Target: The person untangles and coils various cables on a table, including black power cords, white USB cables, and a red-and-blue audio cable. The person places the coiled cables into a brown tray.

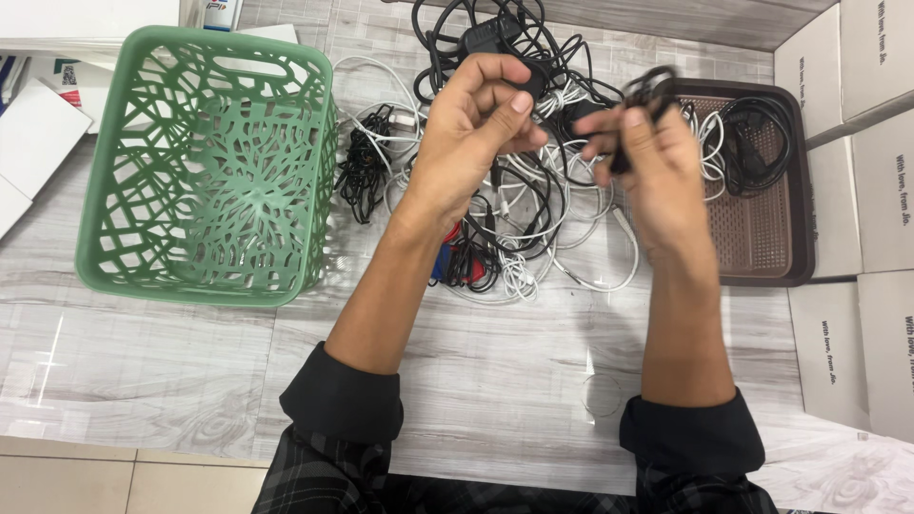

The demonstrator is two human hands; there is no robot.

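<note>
My left hand (pixel 473 133) is raised over a tangled pile of black and white cables (pixel 519 228) on the table, its fingers curled around a black cable and small black adapter (pixel 529 78). My right hand (pixel 657 167) is blurred with motion and grips a coiled loop of the same black cable (pixel 650 90). The cable runs between both hands and down into the pile. A small black bundle of wire (pixel 364 171) lies just left of my left wrist.
An empty green plastic basket (pixel 205 162) stands at the left. A brown perforated tray (pixel 762 228) with coiled black and white cables sits at the right. White cardboard boxes (pixel 857 190) line the right edge. White boxes (pixel 38 133) lie at far left.
</note>
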